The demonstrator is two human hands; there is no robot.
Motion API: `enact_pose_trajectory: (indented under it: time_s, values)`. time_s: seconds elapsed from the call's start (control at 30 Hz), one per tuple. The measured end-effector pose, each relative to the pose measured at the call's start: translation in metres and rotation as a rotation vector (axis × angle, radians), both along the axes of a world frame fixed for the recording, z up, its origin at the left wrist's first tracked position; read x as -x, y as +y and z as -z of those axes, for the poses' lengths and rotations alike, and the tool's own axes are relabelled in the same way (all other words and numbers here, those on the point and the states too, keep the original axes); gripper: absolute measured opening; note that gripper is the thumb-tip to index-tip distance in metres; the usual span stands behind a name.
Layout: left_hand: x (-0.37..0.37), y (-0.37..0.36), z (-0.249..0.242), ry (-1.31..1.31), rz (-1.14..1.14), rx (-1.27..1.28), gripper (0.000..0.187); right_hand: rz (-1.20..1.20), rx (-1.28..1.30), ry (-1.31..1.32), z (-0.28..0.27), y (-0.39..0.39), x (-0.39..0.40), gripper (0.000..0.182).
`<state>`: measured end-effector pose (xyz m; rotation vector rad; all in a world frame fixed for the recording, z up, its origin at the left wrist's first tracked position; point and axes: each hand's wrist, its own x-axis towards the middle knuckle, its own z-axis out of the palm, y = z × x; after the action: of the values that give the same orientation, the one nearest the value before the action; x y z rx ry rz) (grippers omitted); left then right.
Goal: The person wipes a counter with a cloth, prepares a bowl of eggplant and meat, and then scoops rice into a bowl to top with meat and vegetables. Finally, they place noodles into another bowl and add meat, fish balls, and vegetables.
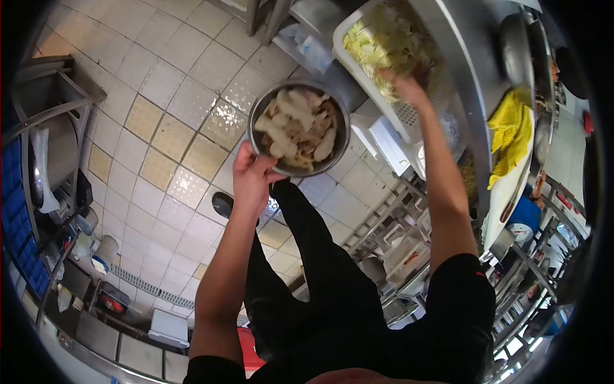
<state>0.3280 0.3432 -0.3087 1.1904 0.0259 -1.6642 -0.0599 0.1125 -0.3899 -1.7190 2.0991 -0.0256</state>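
Observation:
My left hand (252,171) grips the near left rim of a round metal bowl (300,171), thumb over the edge. Inside the bowl lie pale, lumpy pieces of food (276,136) over browner bits; their kind I cannot make out. My right hand (407,87) reaches into a white perforated basket (408,116) at the upper right. Shredded yellow-green cabbage (384,40) fills the far part of that basket, and the hand is at its near edge. Motion blurs the right hand and its fingertips are hidden, so whether it holds cabbage does not show.
A yellow cloth (510,134) hangs over the counter edge on the right, beside metal pans (517,51). Wire shelving with clear plastic containers (407,256) stands below. Tiled floor (173,137) stretches left towards a metal rack with a large pot (61,153).

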Motion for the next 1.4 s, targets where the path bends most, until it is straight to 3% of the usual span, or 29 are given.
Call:
enact_pose_trajectory:
  time_s: [0.03,0.1,0.17,0.2,0.27,0.3,0.43,0.53,0.57,0.63,0.7,0.77,0.9,0.93,1.0,1.17,1.27,1.4]
  values:
    - [0.004,-0.009,-0.003,0.005,0.003,0.011,0.019,-0.029,0.144,0.034,0.010,-0.012,0.009,0.081]
    - [0.015,-0.027,-0.001,-0.013,0.016,0.061,0.018,-0.051,0.120,-0.071,-0.026,-0.030,-0.033,0.086]
    - [0.023,-0.046,-0.009,-0.022,0.034,0.099,0.017,-0.109,-0.414,-0.599,-0.031,-0.032,-0.068,0.107]
    - [0.027,-0.056,-0.016,-0.027,0.047,0.122,0.016,-0.148,-0.479,-0.236,-0.029,-0.035,-0.068,0.098]
    - [0.037,-0.070,-0.026,-0.011,0.015,0.155,0.013,-0.002,-0.168,0.157,-0.011,-0.017,-0.085,0.082]
    - [0.040,-0.077,-0.029,-0.012,0.011,0.167,0.013,-0.023,-0.055,0.063,-0.038,-0.003,-0.098,0.072]
    - [0.049,-0.099,-0.044,-0.082,0.039,0.186,0.013,-0.021,0.132,0.068,0.000,0.001,-0.063,0.066]
    - [0.057,-0.114,-0.047,-0.123,0.071,0.199,0.013,-0.078,0.234,-0.083,-0.008,0.006,-0.043,0.066]
    - [0.060,-0.118,-0.047,-0.134,0.081,0.200,0.013,-0.017,0.269,-0.012,0.005,0.002,-0.034,0.062]
    - [0.070,-0.132,-0.044,-0.164,0.103,0.218,0.014,0.249,0.513,-0.108,0.003,0.002,-0.020,0.056]
    - [0.083,-0.142,-0.051,-0.212,0.128,0.233,0.012,0.435,0.646,-0.561,-0.030,0.006,-0.019,0.052]
    - [0.101,-0.152,-0.034,-0.330,0.123,0.267,0.012,0.520,0.608,-1.368,-0.067,0.008,-0.012,0.047]
    - [0.151,-0.170,-0.006,-0.531,0.103,0.249,0.012,0.611,0.480,-1.379,-0.109,0.010,-0.056,0.044]
    - [0.157,-0.173,-0.007,-0.563,0.110,0.246,0.012,0.398,0.513,-0.914,-0.090,0.003,-0.052,0.043]
    - [0.170,-0.178,-0.009,-0.626,0.125,0.240,0.010,0.192,0.452,-0.520,-0.113,0.008,-0.096,0.038]
    - [0.172,-0.186,-0.005,-0.775,0.217,0.295,0.013,0.113,0.359,-0.564,-0.144,0.018,-0.120,0.047]
    - [0.169,-0.192,0.004,-0.639,0.242,0.311,0.012,-0.019,0.292,-0.648,-0.143,0.011,-0.112,0.048]
    - [0.162,-0.197,0.011,-0.506,0.229,0.351,0.011,-0.325,0.497,-0.461,-0.120,-0.002,-0.119,0.042]
